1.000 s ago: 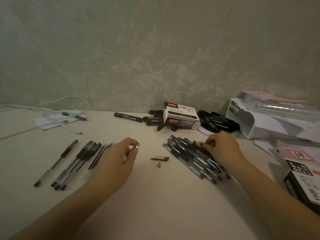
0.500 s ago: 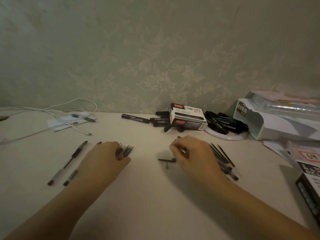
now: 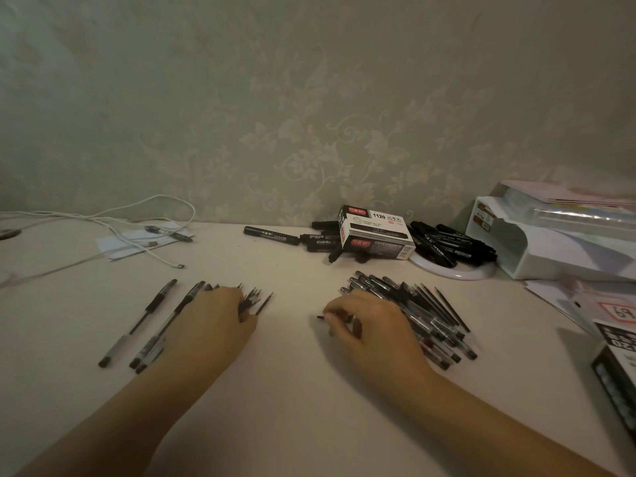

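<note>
**Two hands among the pens**

On the pale table [image 3: 292,390], at mid-frame, the right hand [image 3: 371,332] pinches a small black piece [image 3: 320,317] between thumb and fingertips, just left of the heap of pens [image 3: 423,311]. Left of centre, the left hand [image 3: 216,325] lies over a row of pens [image 3: 153,304] with its fingers curled. Whether it grips one I cannot tell. Farther back, by the wall, a marker box [image 3: 375,232] sits among black markers [image 3: 447,242].

Right hand [image 3: 371,327] reached cap [image 3: 320,317] (pinching).
</note>
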A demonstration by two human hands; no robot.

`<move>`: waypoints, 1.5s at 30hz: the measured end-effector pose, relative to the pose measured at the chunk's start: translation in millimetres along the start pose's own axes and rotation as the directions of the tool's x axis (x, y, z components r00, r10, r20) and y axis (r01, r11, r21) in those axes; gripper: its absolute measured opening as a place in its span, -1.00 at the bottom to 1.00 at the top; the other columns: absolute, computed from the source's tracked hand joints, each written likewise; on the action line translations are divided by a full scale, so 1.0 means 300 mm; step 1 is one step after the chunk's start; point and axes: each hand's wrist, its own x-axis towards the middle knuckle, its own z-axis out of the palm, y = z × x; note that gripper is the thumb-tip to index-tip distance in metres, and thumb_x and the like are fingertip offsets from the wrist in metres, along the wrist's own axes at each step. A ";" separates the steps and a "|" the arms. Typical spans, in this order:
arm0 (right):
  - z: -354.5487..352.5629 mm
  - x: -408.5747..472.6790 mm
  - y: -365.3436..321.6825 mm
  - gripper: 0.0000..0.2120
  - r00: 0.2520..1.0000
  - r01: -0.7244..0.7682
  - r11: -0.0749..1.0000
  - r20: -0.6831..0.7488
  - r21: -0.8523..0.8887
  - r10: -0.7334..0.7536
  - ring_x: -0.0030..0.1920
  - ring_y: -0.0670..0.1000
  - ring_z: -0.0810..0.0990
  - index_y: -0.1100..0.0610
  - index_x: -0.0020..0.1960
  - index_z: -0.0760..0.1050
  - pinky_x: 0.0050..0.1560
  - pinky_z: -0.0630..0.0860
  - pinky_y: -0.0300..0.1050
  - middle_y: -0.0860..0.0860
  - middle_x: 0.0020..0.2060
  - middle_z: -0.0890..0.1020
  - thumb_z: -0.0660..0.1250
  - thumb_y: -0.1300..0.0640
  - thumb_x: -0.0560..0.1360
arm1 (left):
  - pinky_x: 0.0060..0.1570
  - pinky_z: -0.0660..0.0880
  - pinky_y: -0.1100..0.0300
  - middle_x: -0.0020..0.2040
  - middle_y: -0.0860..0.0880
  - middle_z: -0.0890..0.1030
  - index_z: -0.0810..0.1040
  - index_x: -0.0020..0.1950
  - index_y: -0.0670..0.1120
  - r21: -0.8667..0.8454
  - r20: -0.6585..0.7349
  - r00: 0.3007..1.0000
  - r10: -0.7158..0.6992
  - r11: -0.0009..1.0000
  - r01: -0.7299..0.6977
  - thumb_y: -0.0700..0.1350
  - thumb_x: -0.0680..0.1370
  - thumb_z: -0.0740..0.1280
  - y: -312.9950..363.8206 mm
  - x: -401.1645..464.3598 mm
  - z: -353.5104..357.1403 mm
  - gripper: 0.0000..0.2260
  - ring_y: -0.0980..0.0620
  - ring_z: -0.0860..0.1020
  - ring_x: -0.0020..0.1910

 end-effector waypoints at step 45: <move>-0.028 0.049 0.034 -0.80 0.852 -0.325 0.338 0.119 0.883 0.510 -0.41 -0.08 0.56 0.18 -0.03 0.50 -0.35 0.54 -0.24 0.07 -0.32 0.68 0.19 0.10 0.65 | -0.47 0.26 0.35 -0.33 0.08 0.48 0.51 0.02 0.12 -0.630 0.018 0.906 0.422 0.709 -0.318 0.02 0.61 0.18 0.154 -0.100 -0.010 -0.87 0.15 0.32 -0.50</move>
